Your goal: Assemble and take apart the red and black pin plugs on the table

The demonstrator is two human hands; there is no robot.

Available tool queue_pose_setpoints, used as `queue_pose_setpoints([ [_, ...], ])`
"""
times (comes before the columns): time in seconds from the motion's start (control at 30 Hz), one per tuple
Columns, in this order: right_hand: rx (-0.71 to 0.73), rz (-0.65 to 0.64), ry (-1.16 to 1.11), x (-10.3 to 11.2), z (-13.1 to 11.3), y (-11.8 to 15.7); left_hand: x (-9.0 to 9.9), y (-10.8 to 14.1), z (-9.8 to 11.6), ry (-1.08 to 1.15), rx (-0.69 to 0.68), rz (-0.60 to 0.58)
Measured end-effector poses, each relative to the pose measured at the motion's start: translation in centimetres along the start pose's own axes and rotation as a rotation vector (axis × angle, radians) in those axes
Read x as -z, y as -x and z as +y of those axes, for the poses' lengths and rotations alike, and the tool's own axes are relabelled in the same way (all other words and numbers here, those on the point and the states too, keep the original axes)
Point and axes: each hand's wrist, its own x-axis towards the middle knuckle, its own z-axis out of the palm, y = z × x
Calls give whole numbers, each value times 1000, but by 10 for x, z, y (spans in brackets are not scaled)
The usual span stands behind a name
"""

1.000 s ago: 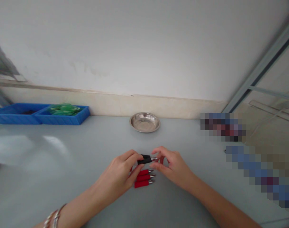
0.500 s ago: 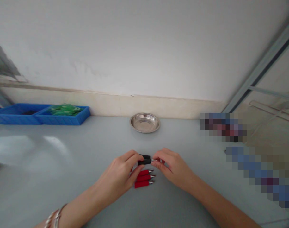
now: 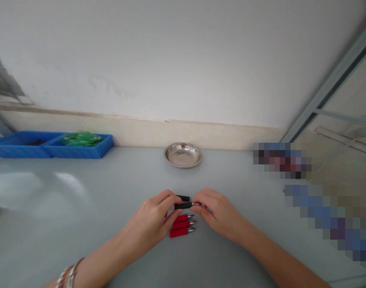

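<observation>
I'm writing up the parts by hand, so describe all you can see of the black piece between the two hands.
The black piece is slim and roughly cylindrical, dull like rubber or plastic, with a shiny, metal-looking tip on its right. It lies nearly level. Fingers of the left hand grip its left part and hide that end; those of the right hand pinch the tip. It sits between another black piece and three red ones.
</observation>
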Motion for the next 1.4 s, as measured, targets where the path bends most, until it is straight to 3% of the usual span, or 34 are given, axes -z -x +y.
queue_pose_setpoints([
  [0.33, -60, -22, 38, -1, 1, 0, 0, 2, -1, -18, 25, -60],
  [0.5, -290, 76, 161, 10, 6, 1, 1, -1, -8, -99, 127, -197],
  [0.63, -449, 57, 311, 14, 17, 4, 0, -2, -14, -97, 162, -278],
  [0.93, -498, -38, 274, 7, 29, 5, 1, -2, -15, -92, 128, -297],
  [1.4, -452, -30, 109, 6, 35, 4, 7, -6, -9, -101, 109, -273],
])
